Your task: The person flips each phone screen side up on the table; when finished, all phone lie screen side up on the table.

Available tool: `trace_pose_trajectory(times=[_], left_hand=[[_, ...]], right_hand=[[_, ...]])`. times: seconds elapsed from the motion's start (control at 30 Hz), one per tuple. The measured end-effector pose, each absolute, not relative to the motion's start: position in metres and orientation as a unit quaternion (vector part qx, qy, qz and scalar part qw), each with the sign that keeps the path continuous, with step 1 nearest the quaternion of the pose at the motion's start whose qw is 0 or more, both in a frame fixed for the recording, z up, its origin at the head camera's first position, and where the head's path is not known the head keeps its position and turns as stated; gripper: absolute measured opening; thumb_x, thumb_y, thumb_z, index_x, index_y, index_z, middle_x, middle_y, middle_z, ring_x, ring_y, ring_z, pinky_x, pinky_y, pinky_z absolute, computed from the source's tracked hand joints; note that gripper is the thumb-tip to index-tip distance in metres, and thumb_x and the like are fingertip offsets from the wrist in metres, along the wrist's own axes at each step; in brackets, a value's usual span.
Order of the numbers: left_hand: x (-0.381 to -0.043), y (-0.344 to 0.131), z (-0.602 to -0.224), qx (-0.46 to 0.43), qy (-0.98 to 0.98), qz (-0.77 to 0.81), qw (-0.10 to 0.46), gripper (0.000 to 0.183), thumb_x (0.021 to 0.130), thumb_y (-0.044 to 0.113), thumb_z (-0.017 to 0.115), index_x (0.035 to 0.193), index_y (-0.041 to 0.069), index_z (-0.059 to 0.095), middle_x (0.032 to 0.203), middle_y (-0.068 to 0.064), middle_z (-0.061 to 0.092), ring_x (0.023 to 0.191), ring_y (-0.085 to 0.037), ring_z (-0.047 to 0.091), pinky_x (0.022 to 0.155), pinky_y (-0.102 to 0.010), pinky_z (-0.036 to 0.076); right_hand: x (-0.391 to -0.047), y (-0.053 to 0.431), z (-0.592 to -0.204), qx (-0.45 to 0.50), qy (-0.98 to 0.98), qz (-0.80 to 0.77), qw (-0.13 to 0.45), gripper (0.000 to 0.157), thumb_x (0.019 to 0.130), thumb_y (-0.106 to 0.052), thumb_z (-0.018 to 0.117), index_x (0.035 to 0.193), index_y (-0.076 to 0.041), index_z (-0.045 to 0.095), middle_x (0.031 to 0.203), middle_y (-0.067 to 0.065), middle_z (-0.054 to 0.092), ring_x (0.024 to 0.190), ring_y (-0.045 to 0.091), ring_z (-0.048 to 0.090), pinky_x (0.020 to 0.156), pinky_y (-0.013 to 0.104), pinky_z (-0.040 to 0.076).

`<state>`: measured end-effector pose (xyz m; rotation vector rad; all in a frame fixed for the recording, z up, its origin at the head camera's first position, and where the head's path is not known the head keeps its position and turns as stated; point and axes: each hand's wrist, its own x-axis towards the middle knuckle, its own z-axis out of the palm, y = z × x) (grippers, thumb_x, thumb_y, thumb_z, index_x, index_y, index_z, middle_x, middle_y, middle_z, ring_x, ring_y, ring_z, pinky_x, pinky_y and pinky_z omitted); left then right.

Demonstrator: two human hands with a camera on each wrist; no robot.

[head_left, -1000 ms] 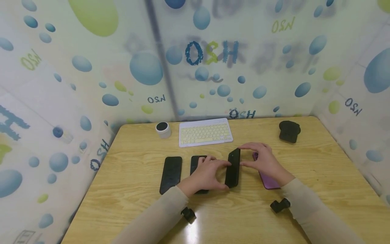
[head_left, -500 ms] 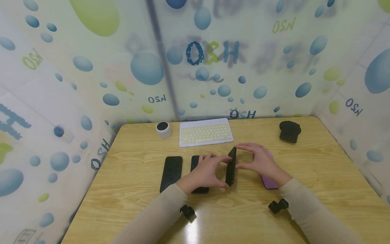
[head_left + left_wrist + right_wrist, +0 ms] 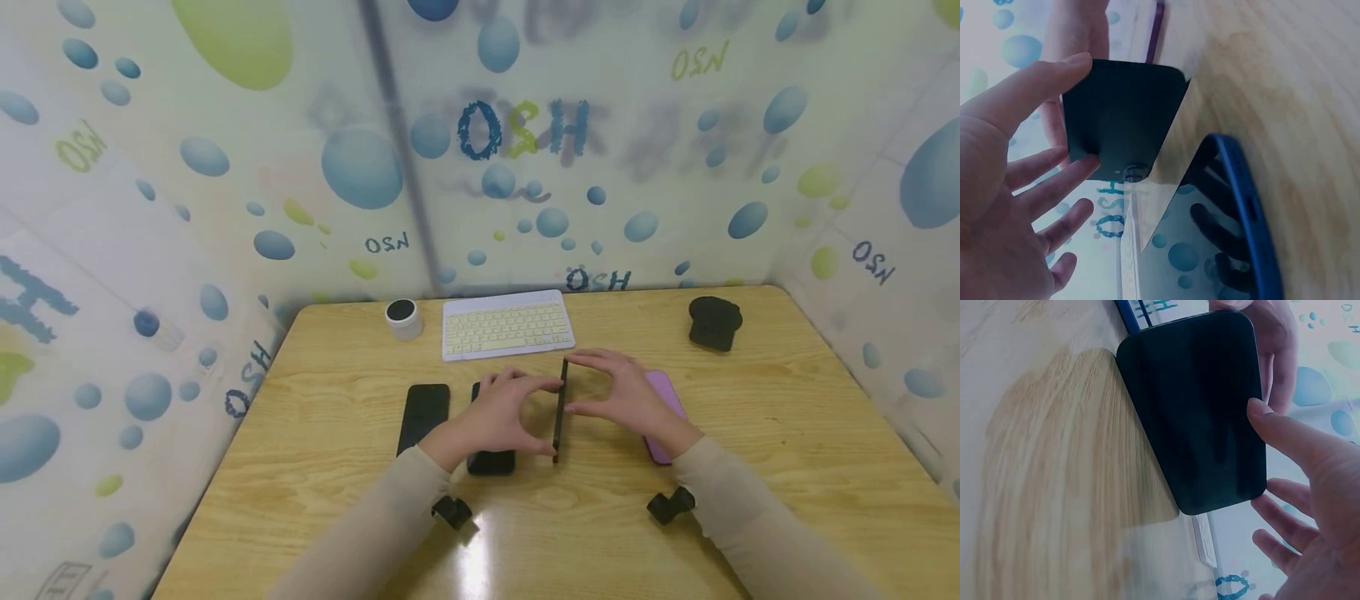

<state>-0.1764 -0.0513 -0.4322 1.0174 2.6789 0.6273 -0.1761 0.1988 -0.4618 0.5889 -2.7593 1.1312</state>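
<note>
A black smartphone stands on its long edge on the table, its thin side towards the head camera. From the left, my left hand holds it with the thumb at the near end and a fingertip towards the far end. My right hand holds it from the other side, thumb on the upper edge and fingers at the far corner. In the left wrist view the phone's dark back shows a round camera; its glossy front faces the right wrist camera. A blue-edged phone lies partly under my left hand.
Another black phone lies farther left. Beside my right hand lies a purple phone, partly covered by it. Along the back are a white jar with a dark lid, a white keyboard and a black toast-shaped object.
The phone between my hands has turned from leaning, with a broad face showing, to upright and edge-on. Both hands have moved slightly left with it, uncovering more of the purple phone.
</note>
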Motion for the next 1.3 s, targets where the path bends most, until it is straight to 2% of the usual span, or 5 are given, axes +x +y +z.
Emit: trace_pose_trajectory(times=[0.33, 0.5, 0.83, 1.0, 1.3], left_hand=[[-0.181, -0.064, -0.429, 0.351, 0.902, 0.225, 0.112, 0.09, 0.076, 0.048, 0.09, 0.153, 0.025, 0.051, 0.147, 0.011, 0.06, 0.137, -0.022, 0.044, 0.106, -0.049, 0.03], [-0.182, -0.07, -0.429, 0.349, 0.898, 0.242, 0.114, 0.087, 0.075, 0.043, 0.092, 0.151, 0.022, 0.053, 0.146, 0.008, 0.061, 0.137, -0.023, 0.044, 0.104, -0.05, 0.029], [-0.179, -0.074, -0.438, 0.326, 0.909, 0.242, 0.097, 0.088, 0.071, 0.038, 0.095, 0.148, 0.017, 0.055, 0.139, 0.005, 0.066, 0.129, -0.023, 0.047, 0.102, -0.05, 0.03], [-0.175, -0.068, -0.446, 0.312, 0.921, 0.218, 0.077, 0.089, 0.068, 0.04, 0.097, 0.144, 0.015, 0.058, 0.133, 0.005, 0.069, 0.126, -0.022, 0.048, 0.098, -0.048, 0.031], [-0.17, -0.058, -0.458, 0.302, 0.937, 0.155, 0.083, 0.094, 0.064, 0.051, 0.097, 0.143, 0.018, 0.058, 0.129, 0.006, 0.069, 0.13, -0.022, 0.048, 0.105, -0.049, 0.031]], right_hand=[[-0.181, 0.193, -0.466, 0.18, -0.898, 0.4, 0.023, 0.075, 0.076, -0.034, 0.093, 0.143, -0.021, 0.062, 0.146, 0.007, 0.062, 0.139, 0.036, 0.052, 0.115, 0.066, 0.03], [-0.184, 0.194, -0.473, 0.178, -0.905, 0.387, 0.01, 0.07, 0.077, -0.031, 0.093, 0.139, -0.017, 0.065, 0.142, 0.009, 0.065, 0.137, 0.037, 0.055, 0.114, 0.064, 0.036], [-0.187, 0.198, -0.484, 0.187, -0.92, 0.343, -0.02, 0.071, 0.073, -0.027, 0.094, 0.137, -0.015, 0.067, 0.141, 0.011, 0.066, 0.137, 0.039, 0.053, 0.114, 0.07, 0.016], [-0.189, 0.205, -0.484, 0.198, -0.918, 0.341, -0.03, 0.071, 0.071, -0.027, 0.095, 0.136, -0.016, 0.067, 0.144, 0.012, 0.064, 0.139, 0.04, 0.052, 0.115, 0.07, 0.019], [-0.191, 0.219, -0.482, 0.228, -0.918, 0.318, -0.057, 0.069, 0.075, -0.035, 0.093, 0.136, -0.018, 0.069, 0.147, 0.011, 0.06, 0.141, 0.042, 0.048, 0.114, 0.069, 0.03]])
